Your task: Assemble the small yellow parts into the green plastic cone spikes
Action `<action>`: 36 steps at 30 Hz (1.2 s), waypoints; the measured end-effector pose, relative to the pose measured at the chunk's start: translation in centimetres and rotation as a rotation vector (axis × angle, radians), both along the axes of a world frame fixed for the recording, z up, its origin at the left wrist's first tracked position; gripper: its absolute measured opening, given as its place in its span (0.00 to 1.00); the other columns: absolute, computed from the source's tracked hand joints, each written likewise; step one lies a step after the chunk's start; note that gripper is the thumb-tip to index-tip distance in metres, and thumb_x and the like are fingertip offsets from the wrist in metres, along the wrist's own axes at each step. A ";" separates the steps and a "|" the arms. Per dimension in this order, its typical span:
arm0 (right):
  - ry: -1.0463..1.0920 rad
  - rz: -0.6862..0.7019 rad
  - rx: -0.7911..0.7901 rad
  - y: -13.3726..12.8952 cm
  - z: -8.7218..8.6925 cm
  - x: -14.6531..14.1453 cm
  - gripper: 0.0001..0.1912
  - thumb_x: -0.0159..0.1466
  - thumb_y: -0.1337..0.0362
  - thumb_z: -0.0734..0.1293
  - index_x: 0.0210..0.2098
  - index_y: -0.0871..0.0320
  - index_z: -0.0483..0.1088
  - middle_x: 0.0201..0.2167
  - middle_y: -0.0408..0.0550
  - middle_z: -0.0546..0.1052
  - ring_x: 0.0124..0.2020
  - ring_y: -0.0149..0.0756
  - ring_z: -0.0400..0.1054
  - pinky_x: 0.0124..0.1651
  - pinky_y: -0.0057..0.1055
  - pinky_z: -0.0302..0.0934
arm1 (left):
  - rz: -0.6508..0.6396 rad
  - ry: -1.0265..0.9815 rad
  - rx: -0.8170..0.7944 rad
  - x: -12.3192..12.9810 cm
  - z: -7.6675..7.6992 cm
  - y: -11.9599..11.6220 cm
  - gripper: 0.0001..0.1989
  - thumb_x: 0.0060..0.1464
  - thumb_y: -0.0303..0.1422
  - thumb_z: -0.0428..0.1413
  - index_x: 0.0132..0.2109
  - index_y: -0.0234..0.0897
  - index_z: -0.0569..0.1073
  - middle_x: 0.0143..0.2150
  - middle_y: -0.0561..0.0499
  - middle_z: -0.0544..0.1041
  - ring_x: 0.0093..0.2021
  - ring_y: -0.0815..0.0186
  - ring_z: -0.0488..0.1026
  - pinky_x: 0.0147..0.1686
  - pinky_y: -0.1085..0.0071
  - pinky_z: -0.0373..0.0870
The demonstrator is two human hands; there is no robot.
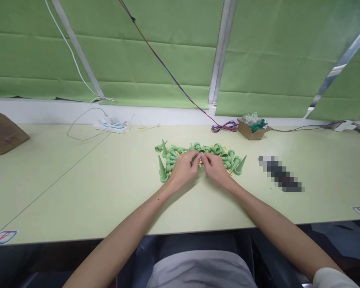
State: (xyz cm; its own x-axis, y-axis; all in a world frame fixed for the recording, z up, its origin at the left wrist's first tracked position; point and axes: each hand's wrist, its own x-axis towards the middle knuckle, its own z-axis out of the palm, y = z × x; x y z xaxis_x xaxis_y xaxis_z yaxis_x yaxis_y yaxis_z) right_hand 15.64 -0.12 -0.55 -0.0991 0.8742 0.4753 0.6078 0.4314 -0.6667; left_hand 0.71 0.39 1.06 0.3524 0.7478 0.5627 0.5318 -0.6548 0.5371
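Note:
Many green plastic cone-shaped pieces (163, 173) lie in a heap on the pale table (108, 200), with small yellowish bits among them. My left hand (186, 166) and my right hand (214, 166) meet at the front middle of the heap, thumbs and fingertips pinched close together. Whatever is between the fingertips is too small to make out. One cone stands upright at the heap's left front, and another leans outward at its right end (241, 165). My hands hide part of the heap.
At the back stand a small cardboard box (252, 131) with green and clear contents, a coiled red-blue wire (225, 127) and a white power strip (114, 126). A blurred dark object (282, 176) lies right; a brown paper bag (3, 134) is far left.

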 end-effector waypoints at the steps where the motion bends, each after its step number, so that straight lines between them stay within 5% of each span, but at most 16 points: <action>1: -0.002 -0.001 -0.003 0.0 0.0 0.0 0.20 0.70 0.56 0.54 0.23 0.55 0.55 0.19 0.40 0.62 0.22 0.32 0.54 0.29 0.31 0.48 | -0.007 0.003 -0.003 0.0 0.0 0.0 0.12 0.63 0.32 0.47 0.31 0.37 0.69 0.28 0.51 0.73 0.28 0.68 0.65 0.32 0.70 0.61; 12: -0.005 -0.004 -0.023 0.4 -0.4 0.1 0.27 0.71 0.50 0.51 0.19 0.55 0.52 0.15 0.42 0.61 0.19 0.32 0.53 0.27 0.32 0.46 | -0.031 0.014 -0.008 0.1 0.2 -0.1 0.13 0.64 0.33 0.46 0.32 0.37 0.69 0.28 0.51 0.72 0.28 0.68 0.64 0.31 0.70 0.60; 19: 0.014 0.012 -0.012 0.1 -0.2 0.0 0.23 0.72 0.52 0.51 0.24 0.55 0.59 0.20 0.42 0.65 0.23 0.33 0.57 0.30 0.31 0.49 | -0.004 0.014 -0.001 0.0 0.2 -0.1 0.13 0.64 0.33 0.46 0.31 0.37 0.68 0.28 0.51 0.72 0.28 0.68 0.65 0.31 0.70 0.60; 36: -0.006 0.003 -0.026 0.5 -0.5 0.2 0.25 0.71 0.52 0.51 0.21 0.55 0.54 0.17 0.42 0.64 0.20 0.32 0.55 0.28 0.31 0.47 | -0.029 0.008 -0.019 0.1 0.0 -0.1 0.12 0.64 0.33 0.46 0.32 0.37 0.68 0.28 0.52 0.70 0.28 0.68 0.63 0.31 0.71 0.59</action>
State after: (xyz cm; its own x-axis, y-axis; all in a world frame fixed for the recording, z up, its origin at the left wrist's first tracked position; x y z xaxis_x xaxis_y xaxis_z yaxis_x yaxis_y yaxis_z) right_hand 15.86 0.35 -1.04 -0.1042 0.8859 0.4521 0.6104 0.4159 -0.6742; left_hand 0.84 0.26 1.11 0.3788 0.7474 0.5457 0.5173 -0.6600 0.5448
